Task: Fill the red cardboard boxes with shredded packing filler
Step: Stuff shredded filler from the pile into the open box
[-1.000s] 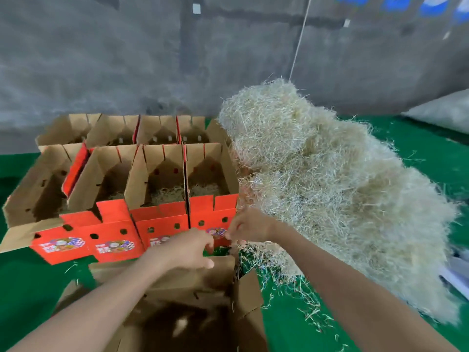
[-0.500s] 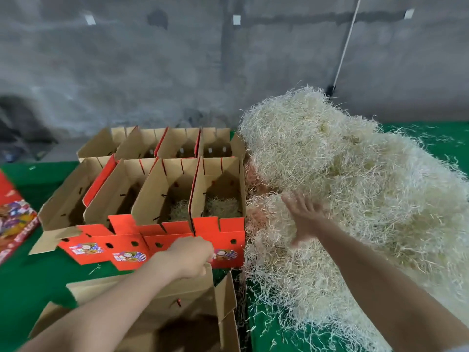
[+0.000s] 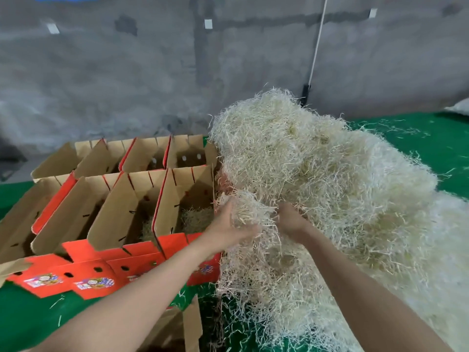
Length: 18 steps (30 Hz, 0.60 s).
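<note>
Hands: left hand at centre frame, fingers cupped round a tuft at the left edge of the filler. Right hand is just beside it, knuckles up, fingers sunk into the strands; cannot tell how far they are curled or what they hold.

Filler: one big heap filling the right half of the frame, touching the nearest boxes at left centre.

Progress: early, by my reading. Two right-hand boxes of the front row show only a thin layer at the bottom. Nothing is heaped to a rim anywhere. Most of the filling is left.

Not readable: insides of the left front boxes are in shadow. Back-row floors are hidden behind flaps. The tuft is not yet clear of the heap. A brown carton at the bottom edge is cut off, with a dark interior.
</note>
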Tool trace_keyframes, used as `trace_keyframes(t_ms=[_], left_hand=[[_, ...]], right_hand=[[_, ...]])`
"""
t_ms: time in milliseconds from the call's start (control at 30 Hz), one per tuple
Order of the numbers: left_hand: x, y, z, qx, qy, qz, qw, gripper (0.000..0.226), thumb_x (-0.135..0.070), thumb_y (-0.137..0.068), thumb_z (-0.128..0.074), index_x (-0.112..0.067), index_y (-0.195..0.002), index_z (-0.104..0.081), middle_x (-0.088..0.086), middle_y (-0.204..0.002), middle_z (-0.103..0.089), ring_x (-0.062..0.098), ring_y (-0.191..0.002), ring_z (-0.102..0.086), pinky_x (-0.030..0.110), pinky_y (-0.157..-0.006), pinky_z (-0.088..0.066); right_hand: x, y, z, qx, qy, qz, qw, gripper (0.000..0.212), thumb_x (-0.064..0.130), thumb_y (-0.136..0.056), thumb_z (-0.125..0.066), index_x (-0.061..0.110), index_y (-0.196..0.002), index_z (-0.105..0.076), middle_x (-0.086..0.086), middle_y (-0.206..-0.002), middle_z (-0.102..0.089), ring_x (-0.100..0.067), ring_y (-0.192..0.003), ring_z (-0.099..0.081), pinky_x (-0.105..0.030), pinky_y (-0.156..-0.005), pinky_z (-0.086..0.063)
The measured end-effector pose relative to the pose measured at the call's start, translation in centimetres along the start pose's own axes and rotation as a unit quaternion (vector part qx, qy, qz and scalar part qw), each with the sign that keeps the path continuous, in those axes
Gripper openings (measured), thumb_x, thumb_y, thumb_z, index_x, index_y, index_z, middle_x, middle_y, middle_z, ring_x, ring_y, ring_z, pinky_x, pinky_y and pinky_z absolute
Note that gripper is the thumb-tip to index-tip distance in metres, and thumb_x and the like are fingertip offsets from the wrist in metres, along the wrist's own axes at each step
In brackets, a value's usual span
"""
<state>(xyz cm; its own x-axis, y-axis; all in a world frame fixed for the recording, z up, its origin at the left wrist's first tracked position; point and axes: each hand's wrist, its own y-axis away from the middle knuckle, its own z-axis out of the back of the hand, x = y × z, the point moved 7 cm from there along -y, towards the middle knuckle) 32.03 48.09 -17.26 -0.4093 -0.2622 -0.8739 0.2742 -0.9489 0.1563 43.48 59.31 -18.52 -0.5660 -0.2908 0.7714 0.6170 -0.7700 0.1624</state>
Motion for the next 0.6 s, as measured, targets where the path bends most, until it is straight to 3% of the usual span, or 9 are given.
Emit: trace_keyframes(t_ms=[67,167,233,300,367,467,533,567,600], left_hand=[[-0.5,-0.8,-1.1,0.031,0.101,0.033,0.994,0.135,-0.060,-0.040,-0.080,-0.049,-0.143,0.006,-0.013,-0.155,0.006,0.025,-0.144,-0.008,0.047,-0.112,-0.022],[0.0,-1.2,-2.5,0.044,0.191,0.124,0.973,0.142,-0.046,-0.036,-0.087,-0.035,-0.148,-0.001,0.001,-0.155,-0.015,0.028,-0.139,-0.026,0.046,-0.108,-0.027],[0.6,-1.6,-2.5,-0.027,0.250,0.159,0.955,0.111,-0.025,-0.059,-0.084,-0.016,-0.146,-0.016,0.008,-0.146,-0.035,0.027,-0.134,-0.034,0.048,-0.110,-0.024],[0.7,-1.9,-1.1,-0.122,0.277,0.154,0.941,0.063,-0.002,-0.074,-0.072,-0.008,-0.128,-0.040,0.007,-0.131,-0.049,0.023,-0.114,-0.052,0.040,-0.098,-0.042],[0.4,-1.9,0.7,-0.183,0.274,0.139,0.934,0.047,0.009,-0.073,-0.066,-0.010,-0.112,-0.046,0.008,-0.115,-0.057,0.016,-0.089,-0.059,0.027,-0.076,-0.050],[0.7,-2.1,2.4,-0.215,0.327,0.158,0.907,0.071,0.008,-0.069,-0.069,-0.007,-0.131,-0.037,0.015,-0.118,-0.054,0.027,-0.101,-0.058,0.038,-0.083,-0.053],[0.4,-1.7,3.2,-0.227,0.336,0.168,0.898,0.065,0.005,-0.076,-0.067,-0.016,-0.129,-0.036,0.012,-0.111,-0.055,0.022,-0.082,-0.055,0.028,-0.061,-0.054],[0.3,-1.5,3.3,-0.226,0.333,0.174,0.899,0.069,0.003,-0.079,-0.065,-0.014,-0.137,-0.031,0.008,-0.113,-0.052,0.020,-0.078,-0.052,0.026,-0.057,-0.048],[0.2,-1.4,3.5,-0.219,0.328,0.169,0.903,0.072,0.002,-0.081,-0.063,-0.011,-0.141,-0.027,0.004,-0.119,-0.048,0.022,-0.087,-0.054,0.027,-0.062,-0.044]], right_hand=[[0.8,1.1,-0.2,0.019,-0.036,0.008,0.999,0.047,-0.012,-0.087,-0.035,-0.001,-0.133,-0.032,-0.021,-0.139,-0.037,-0.031,-0.127,-0.038,-0.039,-0.107,-0.032],[3.1,2.3,-0.3,0.031,-0.202,-0.008,0.979,0.045,-0.004,-0.092,-0.034,-0.001,-0.137,-0.030,-0.017,-0.141,-0.035,-0.029,-0.128,-0.037,-0.039,-0.106,-0.031],[4.2,2.7,-0.2,0.075,-0.288,-0.006,0.955,0.049,-0.002,-0.088,-0.045,0.004,-0.136,-0.036,-0.010,-0.134,-0.045,-0.020,-0.114,-0.049,-0.030,-0.092,-0.043],[5.3,3.0,1.1,0.127,-0.308,0.043,0.942,0.044,0.007,-0.087,-0.055,0.018,-0.129,-0.049,0.000,-0.115,-0.056,-0.012,-0.096,-0.057,-0.024,-0.081,-0.049],[5.4,2.5,3.9,0.089,-0.212,0.098,0.968,0.051,0.013,-0.082,-0.065,0.030,-0.126,-0.049,0.000,-0.119,-0.059,-0.013,-0.100,-0.060,-0.034,-0.089,-0.051],[3.4,0.5,5.9,0.066,0.056,0.118,0.989,0.097,0.015,-0.072,-0.074,0.033,-0.146,-0.013,0.000,-0.149,-0.027,-0.019,-0.134,-0.032,-0.050,-0.109,-0.029],[0.4,-0.1,3.4,0.133,0.308,0.089,0.938,0.112,0.033,-0.071,-0.076,0.024,-0.148,0.005,-0.002,-0.154,-0.007,-0.022,-0.140,-0.014,-0.055,-0.112,-0.017],[-1.6,0.0,1.5,0.168,0.403,0.066,0.897,0.111,0.043,-0.071,-0.074,0.018,-0.148,0.002,-0.002,-0.153,-0.005,-0.021,-0.139,-0.013,-0.056,-0.112,-0.016],[-3.6,0.5,-0.4,0.198,0.430,0.031,0.880,0.103,0.042,-0.074,-0.071,0.014,-0.148,-0.005,-0.003,-0.151,-0.016,-0.020,-0.133,-0.025,-0.053,-0.111,-0.023]])
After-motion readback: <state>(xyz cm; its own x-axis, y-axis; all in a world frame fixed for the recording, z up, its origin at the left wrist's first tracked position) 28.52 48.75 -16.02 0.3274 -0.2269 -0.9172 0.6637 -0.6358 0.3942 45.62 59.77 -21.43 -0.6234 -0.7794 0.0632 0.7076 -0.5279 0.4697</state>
